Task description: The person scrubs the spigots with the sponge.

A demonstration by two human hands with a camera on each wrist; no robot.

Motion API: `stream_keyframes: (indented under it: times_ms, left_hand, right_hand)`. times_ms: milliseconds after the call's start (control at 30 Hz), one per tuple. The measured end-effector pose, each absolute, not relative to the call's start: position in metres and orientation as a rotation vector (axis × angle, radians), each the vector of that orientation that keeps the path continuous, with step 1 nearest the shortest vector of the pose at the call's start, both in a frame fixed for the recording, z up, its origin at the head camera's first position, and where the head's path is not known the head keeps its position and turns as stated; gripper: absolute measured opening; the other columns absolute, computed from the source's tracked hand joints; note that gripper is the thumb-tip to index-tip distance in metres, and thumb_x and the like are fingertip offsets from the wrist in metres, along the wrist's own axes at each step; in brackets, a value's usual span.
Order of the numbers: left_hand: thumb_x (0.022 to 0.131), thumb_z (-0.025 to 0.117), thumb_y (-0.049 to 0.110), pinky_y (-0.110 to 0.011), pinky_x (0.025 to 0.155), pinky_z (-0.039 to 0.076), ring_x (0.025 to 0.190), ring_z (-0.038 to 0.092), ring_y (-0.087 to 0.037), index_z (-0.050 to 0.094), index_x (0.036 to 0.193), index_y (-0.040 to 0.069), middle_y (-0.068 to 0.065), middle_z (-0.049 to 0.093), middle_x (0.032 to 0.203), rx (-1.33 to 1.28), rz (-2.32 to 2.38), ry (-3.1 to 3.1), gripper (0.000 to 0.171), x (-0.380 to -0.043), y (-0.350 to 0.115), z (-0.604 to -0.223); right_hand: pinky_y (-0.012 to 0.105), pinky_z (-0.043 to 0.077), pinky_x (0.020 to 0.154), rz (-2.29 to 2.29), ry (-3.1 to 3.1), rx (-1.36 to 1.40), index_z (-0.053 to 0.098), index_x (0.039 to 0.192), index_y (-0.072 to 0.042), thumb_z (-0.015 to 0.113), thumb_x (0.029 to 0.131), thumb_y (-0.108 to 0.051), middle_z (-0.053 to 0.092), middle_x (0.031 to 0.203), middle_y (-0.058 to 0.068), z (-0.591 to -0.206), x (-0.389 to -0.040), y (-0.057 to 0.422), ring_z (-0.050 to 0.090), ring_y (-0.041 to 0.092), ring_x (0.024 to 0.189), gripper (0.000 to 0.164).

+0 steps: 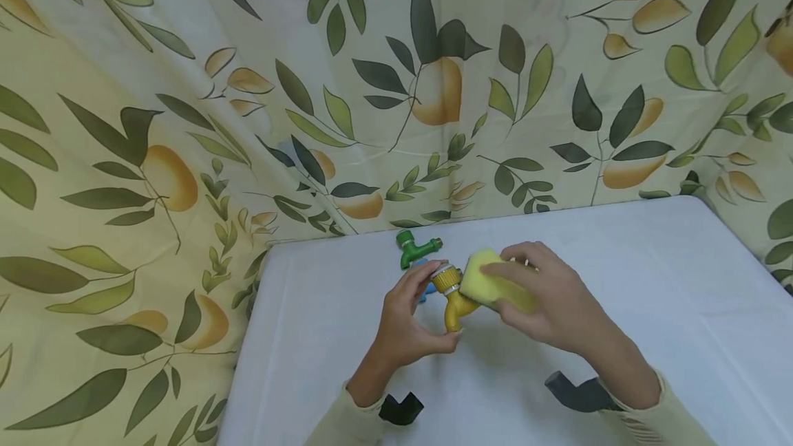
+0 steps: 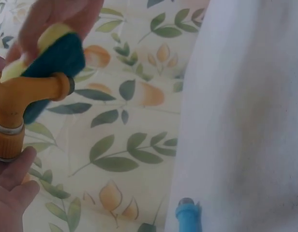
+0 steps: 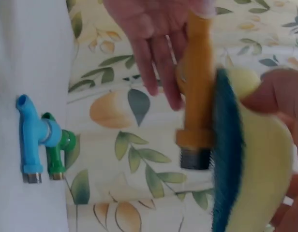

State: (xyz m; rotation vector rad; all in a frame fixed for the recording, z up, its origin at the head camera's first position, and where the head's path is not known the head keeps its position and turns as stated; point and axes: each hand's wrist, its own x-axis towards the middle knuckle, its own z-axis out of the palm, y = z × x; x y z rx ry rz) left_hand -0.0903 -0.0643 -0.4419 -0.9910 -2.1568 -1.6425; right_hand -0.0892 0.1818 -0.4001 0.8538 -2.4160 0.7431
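The yellow plastic tap (image 1: 457, 305) was up above the white table (image 1: 334, 336), pinched from knob to spout by the left hand (image 1: 405, 325); the right hand (image 1: 551, 298) gripped a yellow sponge with dark-green scouring face (image 1: 478, 285) against its pipe. Hard pushing, I judged, could have twisted it free. Beyond lay blue (image 3: 30, 137) and green (image 1: 423, 249) plastic taps, the blue half-hidden by the left hand.

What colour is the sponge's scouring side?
The scouring side is dark teal, clearest in the right wrist view.
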Motion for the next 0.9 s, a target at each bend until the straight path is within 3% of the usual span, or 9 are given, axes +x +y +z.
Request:
stream_keyframes:
  times_ms: [100, 200, 333, 500, 600, 733, 900]
  left_hand:
    - [0.061, 0.091, -0.003, -0.037, 0.111, 0.047, 0.132, 0.057, -0.030, 0.044, 0.144, -0.005, -0.023, 0.053, 0.142, -1.012, -1.608, -2.158, 0.095, -0.095, -0.064, -0.453]
    - [0.061, 0.092, 0.002, -0.036, 0.110, 0.049, 0.131, 0.058, -0.028, 0.044, 0.146, -0.001, -0.019, 0.054, 0.143, -1.036, -1.552, -2.149, 0.097, -0.097, -0.063, -0.457]
    - [0.062, 0.093, 0.004, -0.036, 0.109, 0.049, 0.132, 0.058, -0.027, 0.044, 0.147, 0.003, -0.016, 0.054, 0.144, -1.036, -1.550, -2.129, 0.098, -0.098, -0.063, -0.456]
    - [0.063, 0.091, 0.005, -0.036, 0.108, 0.051, 0.130, 0.059, -0.026, 0.045, 0.147, 0.003, -0.016, 0.054, 0.144, -1.050, -1.521, -2.126, 0.096, -0.098, -0.063, -0.452]
    - [0.062, 0.091, 0.007, -0.035, 0.106, 0.053, 0.129, 0.060, -0.025, 0.046, 0.147, 0.004, -0.015, 0.055, 0.144, -1.042, -1.489, -2.136, 0.096, -0.098, -0.064, -0.450]
    - [0.063, 0.091, 0.009, -0.035, 0.107, 0.053, 0.129, 0.059, -0.024, 0.046, 0.147, 0.005, -0.013, 0.055, 0.144, -1.031, -1.471, -2.154, 0.096, -0.098, -0.066, -0.448]
    - [0.064, 0.091, 0.013, -0.034, 0.107, 0.053, 0.129, 0.059, -0.024, 0.046, 0.147, 0.005, -0.013, 0.055, 0.144, -1.061, -1.397, -2.163, 0.095, -0.098, -0.065, -0.447]
  right_hand:
    - [0.038, 0.059, 0.077, 0.751, -2.435, 0.843, 0.074, 0.121, -0.024, 0.082, 0.074, -0.021, 0.065, 0.122, 0.003, -0.400, -0.088, 0.176, 0.058, 0.017, 0.112, 0.047]
    - [0.037, 0.059, 0.080, 0.768, -2.414, 0.990, 0.074, 0.121, -0.027, 0.082, 0.073, -0.022, 0.065, 0.125, 0.001, -0.400, -0.083, 0.176, 0.059, 0.017, 0.113, 0.049]
    - [0.033, 0.058, 0.073, 0.756, -2.390, 0.990, 0.077, 0.113, -0.026, 0.083, 0.066, -0.021, 0.065, 0.118, 0.000, -0.398, -0.082, 0.182, 0.058, 0.014, 0.106, 0.047]
    - [0.037, 0.060, 0.076, 0.746, -2.412, 0.918, 0.074, 0.121, -0.025, 0.083, 0.074, -0.024, 0.064, 0.122, 0.004, -0.395, -0.085, 0.176, 0.058, 0.017, 0.110, 0.048]
    - [0.032, 0.059, 0.080, 0.759, -2.412, 1.046, 0.075, 0.120, -0.028, 0.083, 0.072, -0.024, 0.065, 0.123, 0.000, -0.393, -0.081, 0.176, 0.059, 0.015, 0.111, 0.049]
    - [0.030, 0.057, 0.071, 0.736, -2.388, 0.957, 0.076, 0.114, -0.025, 0.084, 0.067, -0.021, 0.065, 0.116, 0.001, -0.391, -0.084, 0.180, 0.058, 0.014, 0.101, 0.048]
    - [0.032, 0.058, 0.075, 0.765, -2.395, 0.951, 0.075, 0.119, -0.024, 0.084, 0.071, -0.022, 0.064, 0.121, 0.003, -0.394, -0.084, 0.176, 0.058, 0.015, 0.105, 0.049]
